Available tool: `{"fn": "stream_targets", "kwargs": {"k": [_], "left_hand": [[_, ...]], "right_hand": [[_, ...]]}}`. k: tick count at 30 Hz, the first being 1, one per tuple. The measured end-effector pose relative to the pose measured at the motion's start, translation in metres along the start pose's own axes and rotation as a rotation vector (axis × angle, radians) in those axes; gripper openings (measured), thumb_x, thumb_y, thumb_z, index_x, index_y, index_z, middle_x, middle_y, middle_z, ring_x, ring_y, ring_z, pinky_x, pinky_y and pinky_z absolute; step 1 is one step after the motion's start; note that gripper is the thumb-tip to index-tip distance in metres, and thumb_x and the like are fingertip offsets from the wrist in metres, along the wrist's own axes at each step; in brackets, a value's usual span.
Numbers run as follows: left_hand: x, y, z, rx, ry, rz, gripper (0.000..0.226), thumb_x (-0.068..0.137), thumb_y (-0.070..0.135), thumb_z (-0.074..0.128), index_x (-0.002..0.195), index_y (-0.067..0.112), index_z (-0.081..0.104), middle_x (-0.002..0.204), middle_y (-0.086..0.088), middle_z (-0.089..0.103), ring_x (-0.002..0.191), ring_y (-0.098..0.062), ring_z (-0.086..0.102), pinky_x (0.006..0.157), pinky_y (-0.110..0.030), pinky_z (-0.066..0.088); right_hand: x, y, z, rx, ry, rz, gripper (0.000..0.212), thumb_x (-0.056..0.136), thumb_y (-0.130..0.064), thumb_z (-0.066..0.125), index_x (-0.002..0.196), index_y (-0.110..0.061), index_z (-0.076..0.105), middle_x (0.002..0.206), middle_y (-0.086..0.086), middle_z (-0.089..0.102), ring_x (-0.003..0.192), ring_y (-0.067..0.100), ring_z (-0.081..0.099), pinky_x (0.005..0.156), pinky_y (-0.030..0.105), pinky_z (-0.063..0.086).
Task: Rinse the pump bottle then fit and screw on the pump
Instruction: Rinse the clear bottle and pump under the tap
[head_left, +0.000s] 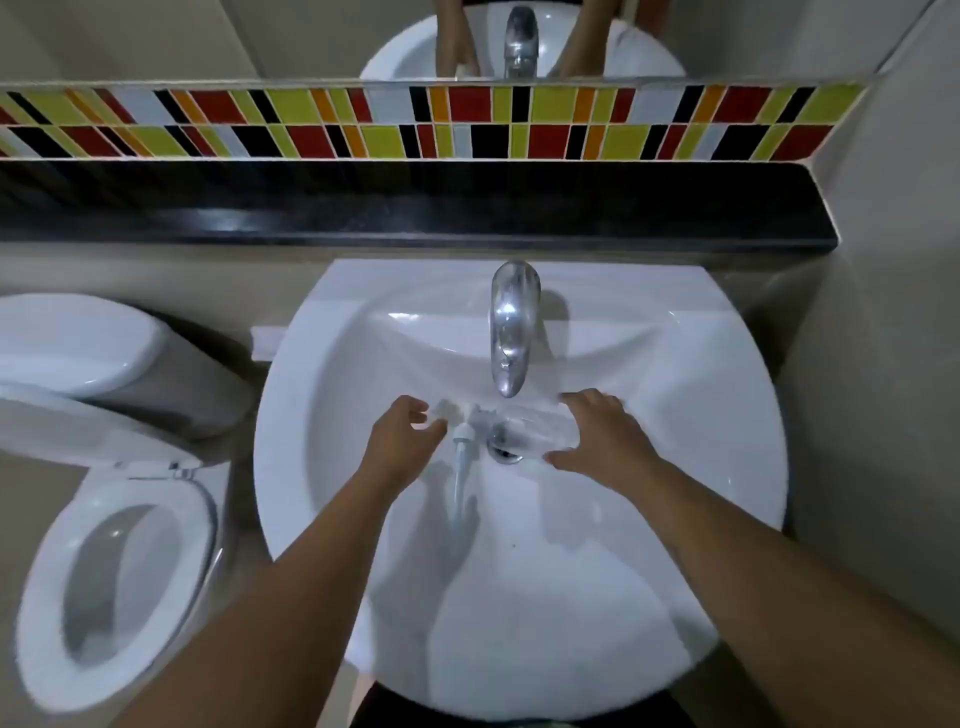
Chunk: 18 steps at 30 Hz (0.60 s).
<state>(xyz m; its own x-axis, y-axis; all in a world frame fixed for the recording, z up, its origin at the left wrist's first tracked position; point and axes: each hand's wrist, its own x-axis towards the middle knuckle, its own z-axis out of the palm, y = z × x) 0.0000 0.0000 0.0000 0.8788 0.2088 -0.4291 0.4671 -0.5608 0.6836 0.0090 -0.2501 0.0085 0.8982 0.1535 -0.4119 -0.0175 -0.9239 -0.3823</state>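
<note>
A clear plastic bottle (543, 427) lies sideways over the drain (505, 453) of the white sink (675, 415), just below the faucet spout. My right hand (605, 439) grips it from the right, fingers on the far side and thumb on the near side. My left hand (402, 434) holds the white pump (461, 435) by its head, just left of the bottle's mouth. The pump's dip tube hangs out toward me over the basin. The pump and the bottle are apart. I cannot tell whether water is running.
A chrome faucet (511, 332) stands at the back of the sink. A black ledge (415, 213) and a coloured tile strip run behind it, with a mirror above. A white toilet (114, 582) with its seat down stands at the left.
</note>
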Motion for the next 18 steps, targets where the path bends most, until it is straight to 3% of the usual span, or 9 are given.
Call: {"fn": "stream_targets", "kwargs": {"k": [6, 14, 18], "left_hand": [[0.007, -0.009, 0.027, 0.017, -0.005, -0.085, 0.042, 0.092, 0.031, 0.067, 0.127, 0.01, 0.058, 0.128, -0.005, 0.063, 0.101, -0.016, 0.054, 0.081, -0.027, 0.042], [0.026, -0.014, 0.05, 0.021, -0.064, -0.084, 0.042, 0.092, 0.03, 0.066, 0.128, 0.01, 0.056, 0.117, 0.001, 0.057, 0.1, -0.016, 0.054, 0.083, -0.028, 0.044], [0.03, -0.018, 0.058, 0.093, -0.066, -0.07, 0.023, 0.089, 0.026, 0.066, 0.107, 0.015, 0.057, 0.103, 0.003, 0.058, 0.09, -0.018, 0.056, 0.074, -0.027, 0.04]], "right_hand": [[0.023, 0.0, 0.023, -0.2, -0.037, -0.081, 0.092, 0.068, -0.057, 0.072, 0.143, -0.019, 0.034, 0.14, 0.006, 0.044, 0.128, 0.029, 0.04, 0.104, 0.04, 0.033], [0.035, 0.0, 0.042, -0.327, -0.01, -0.093, 0.076, 0.067, -0.047, 0.075, 0.129, -0.018, 0.041, 0.122, 0.004, 0.05, 0.112, 0.03, 0.047, 0.084, 0.04, 0.039], [0.035, -0.001, 0.047, -0.344, -0.011, -0.071, 0.065, 0.071, -0.04, 0.071, 0.124, -0.018, 0.042, 0.116, 0.004, 0.052, 0.108, 0.029, 0.049, 0.084, 0.042, 0.043]]}}
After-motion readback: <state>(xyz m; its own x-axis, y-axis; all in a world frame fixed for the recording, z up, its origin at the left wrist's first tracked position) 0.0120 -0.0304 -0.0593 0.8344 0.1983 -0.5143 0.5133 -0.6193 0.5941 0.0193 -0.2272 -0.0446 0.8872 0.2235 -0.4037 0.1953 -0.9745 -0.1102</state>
